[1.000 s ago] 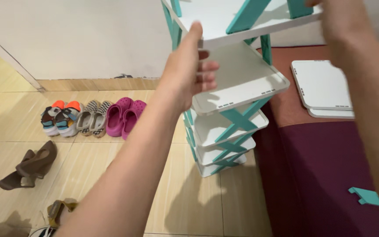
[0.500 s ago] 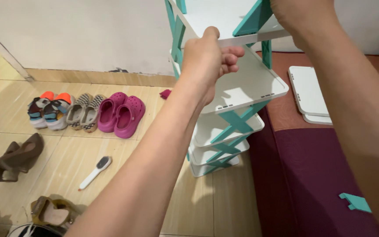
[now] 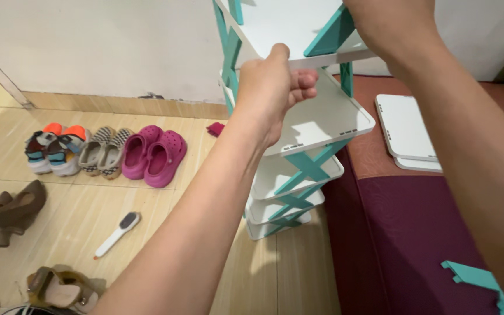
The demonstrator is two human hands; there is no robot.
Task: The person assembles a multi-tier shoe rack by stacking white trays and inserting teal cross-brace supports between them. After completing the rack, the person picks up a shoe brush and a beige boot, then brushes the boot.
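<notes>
A tall shoe rack [image 3: 322,116] with white shelves and teal crossed supports stands on the tiled floor beside a maroon mat. My left hand [image 3: 272,87] grips the front edge of the top white shelf [image 3: 287,26], thumb on top and fingers curled under. My right hand [image 3: 389,23] reaches to the top shelf's right side by a teal support [image 3: 328,32]; its fingers are cut off by the frame's upper edge.
Two spare white shelf panels [image 3: 406,131] lie stacked on the maroon mat [image 3: 415,233]. A loose teal bracket [image 3: 476,280] lies at the lower right. Pink clogs [image 3: 153,151], several other shoes, brown heels [image 3: 10,213] and a white brush [image 3: 116,233] sit on the floor to the left.
My left hand closed from a flat touch into a grip on the top shelf's edge. The view shifted, bringing the white brush into sight.
</notes>
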